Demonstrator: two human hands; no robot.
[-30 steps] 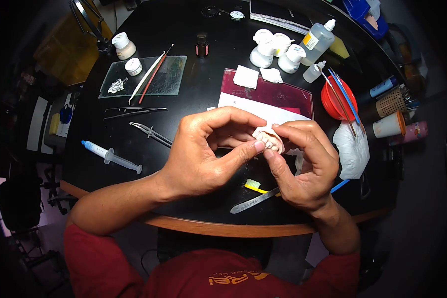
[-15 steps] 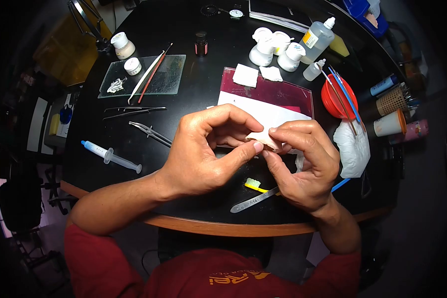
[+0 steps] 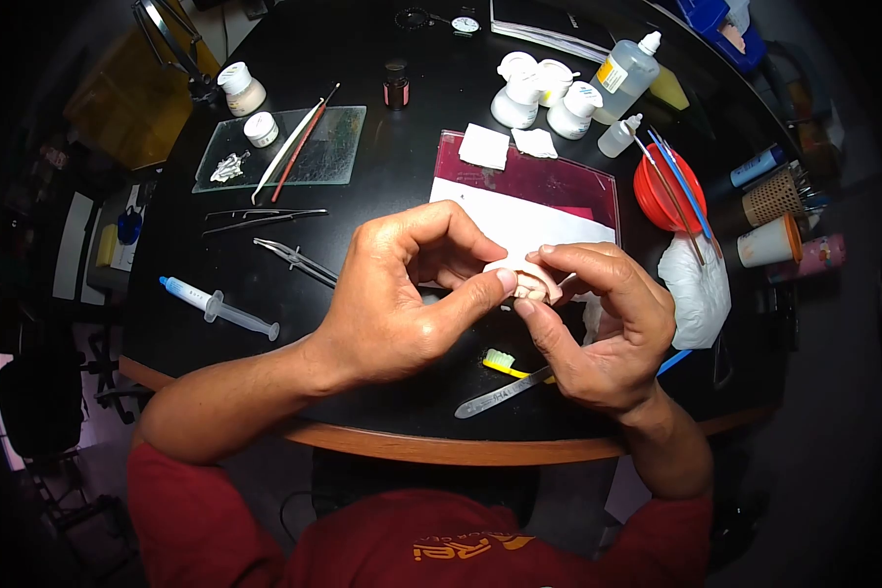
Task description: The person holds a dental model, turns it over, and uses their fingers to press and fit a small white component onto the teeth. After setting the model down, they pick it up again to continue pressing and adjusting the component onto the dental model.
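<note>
Both my hands hold a small pale pinkish dental cast (image 3: 531, 284) in front of me, above the table. My left hand (image 3: 402, 299) grips its left side between thumb and fingertips. On the right side, the thumb and index finger of my right hand (image 3: 608, 314) pinch it. Tooth-like shapes show along its near face; the fingertips hide part of it. Below my hands lie a yellow toothbrush (image 3: 505, 367) and a flat metal knife handle (image 3: 500, 396), whose far end is hidden by my right hand. White paper (image 3: 480, 211) lies behind the cast on a dark red glass plate (image 3: 568, 176).
Left are a syringe (image 3: 220, 308), tweezers (image 3: 299, 263) and a glass slab (image 3: 343, 147) with a small jar (image 3: 261, 129) and thin tools. White jars (image 3: 515, 103) and a clear bottle (image 3: 625, 73) stand behind. A red bowl (image 3: 661, 191) with brushes and tissue (image 3: 696, 299) are right.
The cast has been tilted between my fingers, so its tooth-like near face now shows more. My right fingers have shifted slightly on it. The things on the table have stayed put.
</note>
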